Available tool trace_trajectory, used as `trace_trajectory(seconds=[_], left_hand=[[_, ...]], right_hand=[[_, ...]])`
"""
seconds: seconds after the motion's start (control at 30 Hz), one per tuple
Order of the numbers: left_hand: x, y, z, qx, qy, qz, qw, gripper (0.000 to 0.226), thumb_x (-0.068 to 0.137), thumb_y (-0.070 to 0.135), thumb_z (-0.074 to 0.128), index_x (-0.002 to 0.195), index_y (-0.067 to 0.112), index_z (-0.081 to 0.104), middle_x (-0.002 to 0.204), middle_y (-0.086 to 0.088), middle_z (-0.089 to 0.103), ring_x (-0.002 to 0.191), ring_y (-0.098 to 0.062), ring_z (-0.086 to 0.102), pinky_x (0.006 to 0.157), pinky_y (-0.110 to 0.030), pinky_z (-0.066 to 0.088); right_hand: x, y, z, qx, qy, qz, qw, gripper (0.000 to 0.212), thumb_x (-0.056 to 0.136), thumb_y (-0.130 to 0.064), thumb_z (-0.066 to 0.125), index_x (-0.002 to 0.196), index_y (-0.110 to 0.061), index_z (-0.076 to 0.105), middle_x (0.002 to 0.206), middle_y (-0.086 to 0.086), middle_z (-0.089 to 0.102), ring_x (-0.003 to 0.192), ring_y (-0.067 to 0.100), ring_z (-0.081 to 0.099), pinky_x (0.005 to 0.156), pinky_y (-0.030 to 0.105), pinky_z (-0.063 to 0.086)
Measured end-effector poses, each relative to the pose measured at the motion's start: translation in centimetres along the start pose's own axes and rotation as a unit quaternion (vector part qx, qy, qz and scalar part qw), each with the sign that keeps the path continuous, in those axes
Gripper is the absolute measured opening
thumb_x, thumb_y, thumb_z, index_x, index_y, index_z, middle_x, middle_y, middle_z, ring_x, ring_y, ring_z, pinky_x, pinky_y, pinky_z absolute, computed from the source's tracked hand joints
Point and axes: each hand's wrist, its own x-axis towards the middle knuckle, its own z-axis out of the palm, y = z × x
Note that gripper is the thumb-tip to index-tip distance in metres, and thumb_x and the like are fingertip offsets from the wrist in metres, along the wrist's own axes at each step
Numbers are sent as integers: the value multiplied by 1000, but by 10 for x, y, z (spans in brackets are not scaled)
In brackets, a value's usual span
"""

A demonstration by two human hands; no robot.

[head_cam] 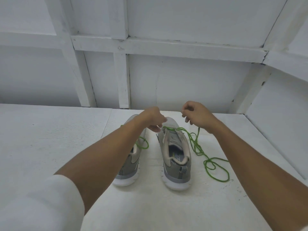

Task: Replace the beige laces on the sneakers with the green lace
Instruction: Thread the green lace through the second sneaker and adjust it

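Two grey sneakers with white soles stand side by side, heels toward me. The left sneaker [131, 165] is partly hidden under my left forearm and carries a green lace loop [143, 144]. The right sneaker [175, 155] has a green lace [210, 162] crossing its front eyelets and trailing in loose coils to its right. My left hand [154, 120] pinches the lace at the right sneaker's toe end. My right hand [197, 116] is raised beside the toe, fingers closed on the other lace end. No beige lace is in view.
The sneakers rest on a white tabletop [66, 147]. A white panelled wall [166, 80] rises just behind it, and a white side wall [280, 122] closes in on the right.
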Motion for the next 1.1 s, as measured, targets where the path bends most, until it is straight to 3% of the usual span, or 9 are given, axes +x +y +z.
trace_trajectory(seconds=[0.07, 0.17, 0.33, 0.5, 0.83, 1.1], left_hand=[[3, -3, 9, 2, -22, -28, 999, 28, 93, 30, 62, 92, 3, 58, 85, -7, 67, 67, -25, 69, 76, -37, 61], [5, -3, 18, -2, -35, -51, 998, 25, 89, 26, 67, 90, 3, 56, 89, -11, 65, 68, -27, 68, 80, -38, 60], [8, -6, 21, -21, -21, -64, 997, 18, 89, 15, 63, 81, 2, 54, 78, -13, 63, 63, -25, 65, 81, -40, 59], [10, -10, 20, -31, -13, -76, 997, 16, 91, 9, 52, 79, 0, 57, 77, -16, 65, 76, -31, 67, 86, -43, 58], [10, -18, 20, -99, -18, -109, 989, 21, 96, 1, 43, 79, -2, 56, 75, -16, 62, 67, -23, 61, 93, -39, 54], [14, -20, 21, -116, -21, -109, 987, 20, 96, 2, 43, 81, -1, 55, 77, -15, 62, 67, -23, 61, 85, -37, 55]], right_hand=[[3, 6, 12, 1, -11, 17, 1000, 11, 92, -11, 48, 89, -14, 58, 86, 3, 66, 63, 15, 59, 56, 28, 44], [6, 12, 29, -30, -25, 33, 999, 13, 91, -11, 46, 94, -12, 59, 89, 2, 68, 62, 11, 52, 55, 23, 37], [12, 20, 45, -47, -39, 32, 998, 12, 87, -10, 55, 84, -14, 66, 87, -1, 69, 86, 18, 63, 73, 28, 47], [14, 26, 53, -41, -35, 29, 998, 12, 84, -12, 66, 73, -17, 68, 86, 0, 70, 80, 14, 62, 71, 26, 48], [13, 28, 61, -42, -47, 51, 997, 11, 79, -7, 65, 71, -14, 69, 80, 2, 70, 73, 12, 58, 67, 25, 46], [15, 29, 65, -49, -52, 62, 996, 7, 78, -5, 68, 74, -10, 70, 75, 1, 68, 71, 13, 58, 65, 24, 47]])
